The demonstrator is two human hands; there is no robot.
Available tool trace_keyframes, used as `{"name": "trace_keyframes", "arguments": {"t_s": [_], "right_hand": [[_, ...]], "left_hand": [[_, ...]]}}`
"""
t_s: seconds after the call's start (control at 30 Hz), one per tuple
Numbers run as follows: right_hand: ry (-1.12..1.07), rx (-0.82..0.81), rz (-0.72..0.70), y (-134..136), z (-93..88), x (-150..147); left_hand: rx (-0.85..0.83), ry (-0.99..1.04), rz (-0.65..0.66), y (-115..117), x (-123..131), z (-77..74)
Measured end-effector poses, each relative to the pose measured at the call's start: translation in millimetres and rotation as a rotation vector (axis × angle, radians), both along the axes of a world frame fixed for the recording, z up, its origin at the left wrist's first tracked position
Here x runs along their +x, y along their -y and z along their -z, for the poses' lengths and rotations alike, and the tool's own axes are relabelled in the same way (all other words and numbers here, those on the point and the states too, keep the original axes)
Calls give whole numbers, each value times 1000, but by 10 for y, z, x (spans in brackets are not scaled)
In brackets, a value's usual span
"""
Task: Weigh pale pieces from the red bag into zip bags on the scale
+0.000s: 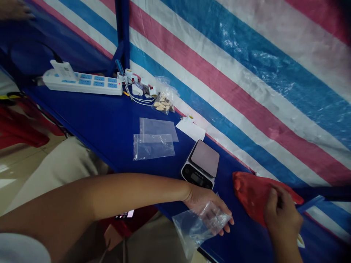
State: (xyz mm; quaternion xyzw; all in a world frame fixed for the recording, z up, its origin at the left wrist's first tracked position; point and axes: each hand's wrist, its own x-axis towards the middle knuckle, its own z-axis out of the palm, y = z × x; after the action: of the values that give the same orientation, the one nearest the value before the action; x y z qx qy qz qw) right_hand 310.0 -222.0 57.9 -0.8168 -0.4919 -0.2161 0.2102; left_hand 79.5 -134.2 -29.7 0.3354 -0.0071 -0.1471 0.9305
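My left hand (196, 197) reaches in front of the scale with a clear plastic zip bag (189, 226) in it; the bag hangs over its fingers and looks empty. At the right, my right hand (283, 215) has its fingers curled at the red plastic bag (248, 195); what the bag contains is hidden. Just beyond my left wrist stands a digital scale (205, 157) with a bare weighing plate. Two more clear zip bags (153, 148) lie flat and overlapping on the blue table (109, 128).
Toward the back lie a white power strip (93, 86) with a plugged-in adapter, a screwdriver (120, 71), cables, and a bag of pale slices (163, 102). A white paper (192, 128) rests behind the scale. A striped tarpaulin wall (219, 73) borders the table.
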Motion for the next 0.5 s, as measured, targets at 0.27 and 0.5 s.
{"name": "trace_keyframes", "arguments": {"t_s": [0.27,0.5], "right_hand": [[-178,4,78,460,-14,116],[-100,-414,-85,516,444,501]], "left_hand": [[32,75,-6,-4,16,44],[26,24,-16,4,-31,-13]]}}
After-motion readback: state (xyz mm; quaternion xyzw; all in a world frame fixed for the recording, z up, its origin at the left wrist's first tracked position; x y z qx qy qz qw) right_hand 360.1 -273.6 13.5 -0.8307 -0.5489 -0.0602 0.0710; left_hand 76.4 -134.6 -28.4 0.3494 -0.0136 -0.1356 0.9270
